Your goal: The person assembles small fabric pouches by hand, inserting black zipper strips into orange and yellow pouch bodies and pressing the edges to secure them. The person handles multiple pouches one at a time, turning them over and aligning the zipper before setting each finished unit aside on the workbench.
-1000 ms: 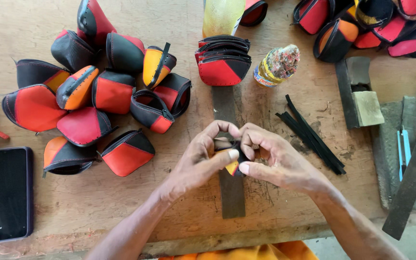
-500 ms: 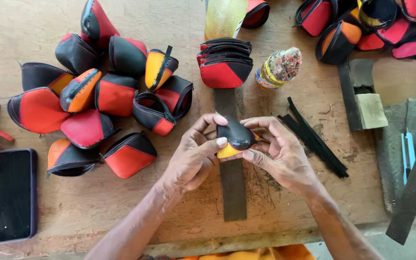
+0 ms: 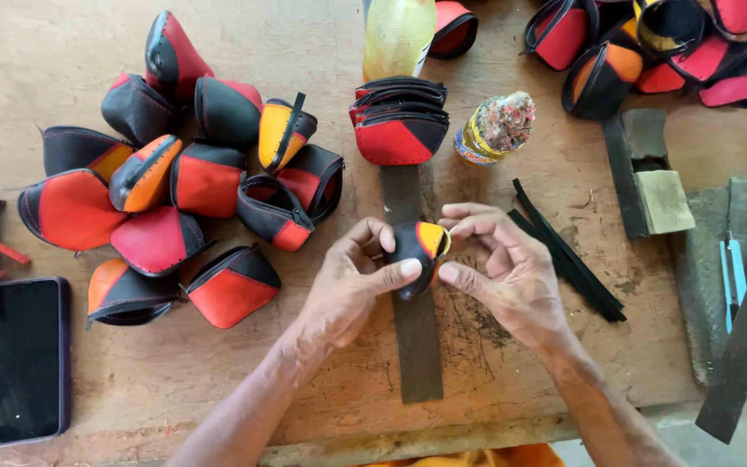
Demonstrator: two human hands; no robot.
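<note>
Head view: left hand (image 3: 347,285) and right hand (image 3: 507,277) both pinch a small black-and-orange pouch (image 3: 417,251) at frame centre, just above a dark strip (image 3: 415,346) lying on the table (image 3: 546,380). Phone (image 3: 23,359) lower left. Pile of red, orange and black pouches (image 3: 175,182) left of the hands. Black strips (image 3: 568,259) right. Stack of folded pouches (image 3: 398,121) and a jar (image 3: 494,130) farther up.

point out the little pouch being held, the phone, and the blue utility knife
Pouch (image 3: 415,246): head view, on its black side panel between both hands.
Phone (image 3: 23,359): head view, on the middle of its dark screen.
Blue utility knife (image 3: 734,275): head view, on its blue handle.
</note>
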